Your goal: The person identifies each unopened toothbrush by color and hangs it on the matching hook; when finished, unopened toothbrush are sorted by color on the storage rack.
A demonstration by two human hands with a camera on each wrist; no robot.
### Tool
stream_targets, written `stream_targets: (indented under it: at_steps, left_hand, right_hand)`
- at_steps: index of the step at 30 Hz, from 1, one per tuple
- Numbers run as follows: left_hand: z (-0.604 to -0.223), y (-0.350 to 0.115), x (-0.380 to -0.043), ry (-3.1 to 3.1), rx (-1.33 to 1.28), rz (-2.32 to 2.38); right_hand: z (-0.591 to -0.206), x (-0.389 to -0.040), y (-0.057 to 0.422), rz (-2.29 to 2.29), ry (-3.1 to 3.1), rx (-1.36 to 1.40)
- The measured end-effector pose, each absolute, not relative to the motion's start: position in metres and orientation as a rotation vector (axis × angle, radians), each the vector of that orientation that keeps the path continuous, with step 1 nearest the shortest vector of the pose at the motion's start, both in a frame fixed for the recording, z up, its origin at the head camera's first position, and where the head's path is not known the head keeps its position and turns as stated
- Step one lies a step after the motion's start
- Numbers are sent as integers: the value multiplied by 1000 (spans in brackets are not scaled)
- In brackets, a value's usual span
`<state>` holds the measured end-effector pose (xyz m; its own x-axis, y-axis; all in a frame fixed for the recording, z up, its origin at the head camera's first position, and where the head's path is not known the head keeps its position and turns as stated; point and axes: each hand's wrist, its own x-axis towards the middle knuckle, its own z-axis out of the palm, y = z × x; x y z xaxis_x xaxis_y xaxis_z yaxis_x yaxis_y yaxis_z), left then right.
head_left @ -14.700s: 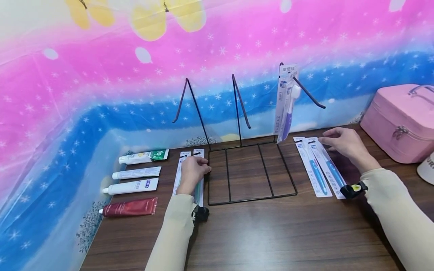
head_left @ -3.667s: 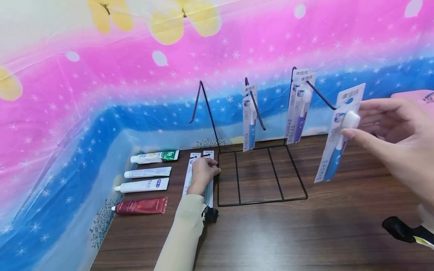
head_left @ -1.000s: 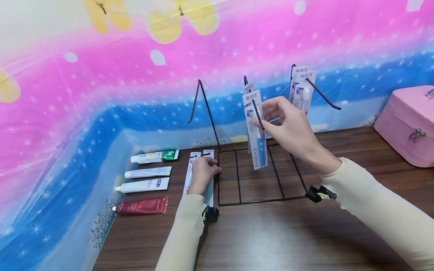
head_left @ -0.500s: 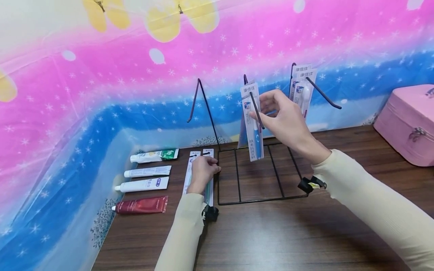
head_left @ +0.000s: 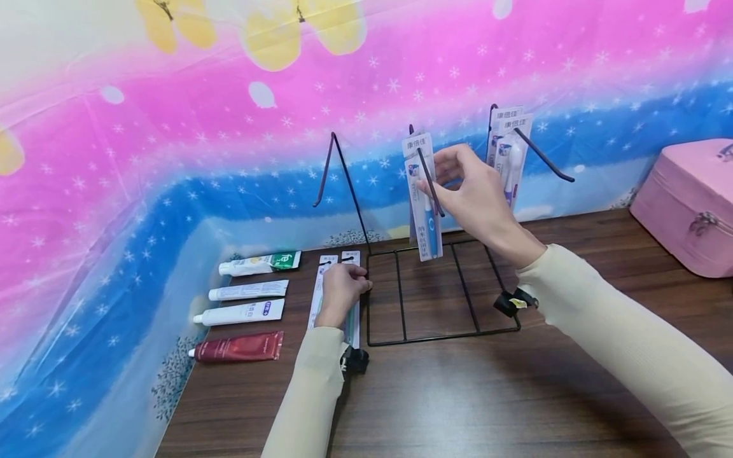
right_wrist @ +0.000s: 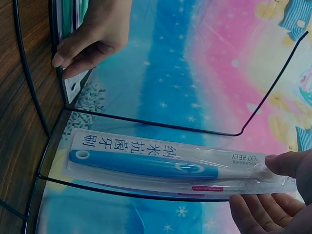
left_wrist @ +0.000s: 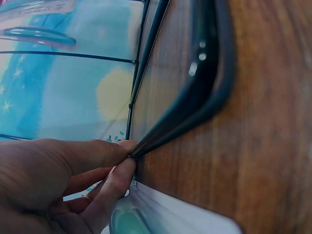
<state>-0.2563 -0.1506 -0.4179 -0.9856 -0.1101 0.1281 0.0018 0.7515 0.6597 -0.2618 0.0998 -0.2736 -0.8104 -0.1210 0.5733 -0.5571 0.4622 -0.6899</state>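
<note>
My right hand (head_left: 481, 197) pinches a carded blue toothbrush (head_left: 431, 238) near its top, the card hanging on the middle hook of a black wire display rack (head_left: 443, 336). Directly behind it hangs another card, mostly hidden. In the right wrist view, thumb and fingers hold the head end of the toothbrush pack (right_wrist: 146, 165). My left hand (head_left: 340, 292) grips the left side wire of the rack's base, thumb and finger pressed together on the wire (left_wrist: 170, 114) in the left wrist view. Two carded toothbrushes (head_left: 351, 257) lie partly hidden beneath that hand.
Carded purple toothbrushes (head_left: 513, 159) hang on the right hook. The left hook (head_left: 323, 168) holds nothing. At left lie a green-and-white tube (head_left: 260, 263), two white tubes (head_left: 246, 312) and a red tube (head_left: 237, 347). A pink case (head_left: 687, 207) stands at right.
The two blue toothbrushes from the table at right are now on the middle hook, and a second card joined the right hook. Lately my right hand slid the front card backward along its hook.
</note>
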Motion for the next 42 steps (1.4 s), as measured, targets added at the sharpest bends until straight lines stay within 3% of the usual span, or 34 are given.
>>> stream_targets:
  at_steps: [20,42]
  left_hand:
    - [-416,-152,-255,-2791,103,-1066]
    - [-417,-152,-256,-2783,104,-1101]
  right_hand:
    - [-283,-254,105,1293,-2294,599]
    - [-358,-220,178,1231,-2578,564]
